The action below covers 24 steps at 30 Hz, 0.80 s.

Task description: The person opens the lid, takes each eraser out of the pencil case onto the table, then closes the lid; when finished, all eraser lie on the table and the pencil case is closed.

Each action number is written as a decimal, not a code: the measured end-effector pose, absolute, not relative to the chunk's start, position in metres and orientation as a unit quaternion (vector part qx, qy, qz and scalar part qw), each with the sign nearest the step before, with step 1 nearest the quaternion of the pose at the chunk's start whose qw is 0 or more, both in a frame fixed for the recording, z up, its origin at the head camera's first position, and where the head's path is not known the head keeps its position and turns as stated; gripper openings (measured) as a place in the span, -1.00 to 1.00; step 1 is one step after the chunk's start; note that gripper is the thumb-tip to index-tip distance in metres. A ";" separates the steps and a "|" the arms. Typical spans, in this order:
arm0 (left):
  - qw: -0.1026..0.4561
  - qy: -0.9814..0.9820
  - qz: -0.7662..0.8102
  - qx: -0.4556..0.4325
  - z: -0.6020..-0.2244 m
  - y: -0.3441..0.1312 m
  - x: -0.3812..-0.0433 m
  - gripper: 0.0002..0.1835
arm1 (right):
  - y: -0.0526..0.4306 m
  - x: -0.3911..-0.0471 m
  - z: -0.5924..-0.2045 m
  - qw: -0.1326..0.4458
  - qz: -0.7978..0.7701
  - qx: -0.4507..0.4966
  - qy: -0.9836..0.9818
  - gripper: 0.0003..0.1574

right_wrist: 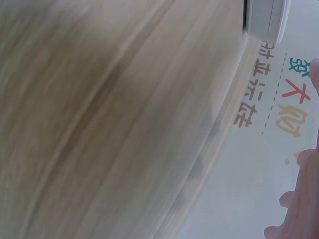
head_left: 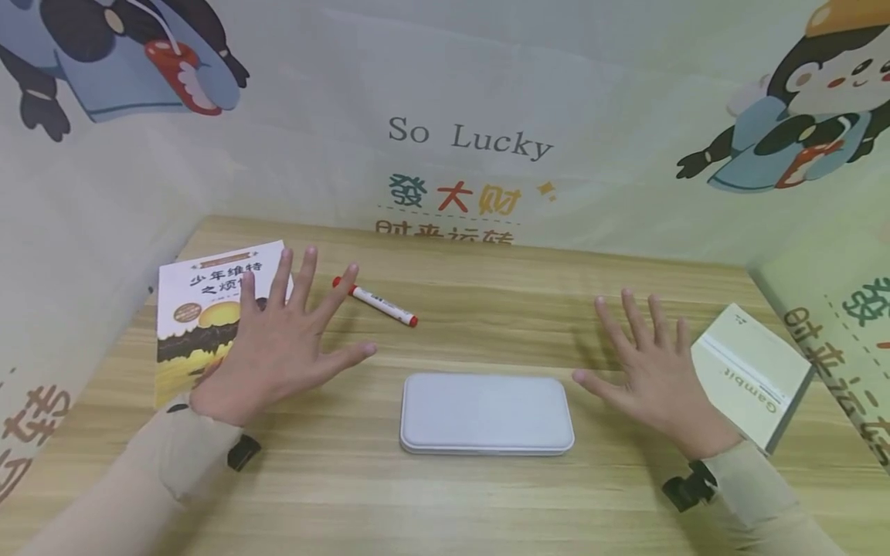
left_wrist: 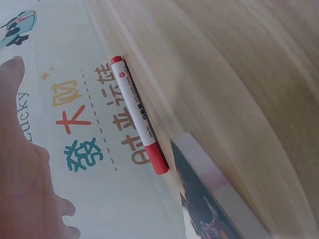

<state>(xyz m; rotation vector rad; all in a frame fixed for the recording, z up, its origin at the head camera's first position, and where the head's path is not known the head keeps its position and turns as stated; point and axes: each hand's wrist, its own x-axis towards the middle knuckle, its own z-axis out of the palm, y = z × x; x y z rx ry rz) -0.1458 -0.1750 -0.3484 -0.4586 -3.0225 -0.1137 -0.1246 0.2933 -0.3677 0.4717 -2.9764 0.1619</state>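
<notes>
With fingers spread, my left hand (head_left: 278,347) hovers over the right part of a book (head_left: 188,332) with a yellow and black cover, hiding some of it. A white marker with red ends (head_left: 382,305) lies just beyond that hand's thumb side; the left wrist view shows the marker (left_wrist: 133,104) close to the book's edge (left_wrist: 214,189). My right hand (head_left: 653,378), also spread, is held above the table, left of a pale green box or book marked Gambit (head_left: 751,378). Between the hands lies a white flat case (head_left: 487,413), closed. Neither hand holds anything.
Everything lies on a wood-grain table (head_left: 480,502). A printed cloth backdrop (head_left: 473,77) with cartoon figures and lettering rises behind the table and along both sides. Dark wrist-worn devices (head_left: 688,486) sit under both sleeves' cuffs.
</notes>
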 end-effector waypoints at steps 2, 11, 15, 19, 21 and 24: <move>0.037 -0.987 -0.035 -0.151 -0.348 -0.175 -0.145 0.08 | 0.290 -0.125 -0.367 0.043 0.057 0.158 -0.985 0.29; 0.017 -0.979 -0.059 -0.194 -0.348 -0.165 -0.137 0.10 | 0.263 -0.122 -0.367 -0.002 0.105 0.250 -0.963 0.32; 0.017 -0.970 -0.073 -0.232 -0.355 -0.156 -0.132 0.11 | 0.250 -0.118 -0.370 -0.001 0.128 0.312 -0.941 0.30; -0.001 -0.962 -0.093 -0.257 -0.360 -0.147 -0.125 0.16 | 0.237 -0.113 -0.370 -0.009 0.132 0.351 -0.927 0.30; -0.024 -0.957 -0.109 -0.267 -0.363 -0.143 -0.122 0.18 | 0.231 -0.112 -0.370 -0.018 0.127 0.360 -0.924 0.30; -0.072 -0.947 -0.135 -0.281 -0.364 -0.135 -0.118 0.21 | 0.224 -0.109 -0.368 -0.034 0.117 0.364 -0.923 0.30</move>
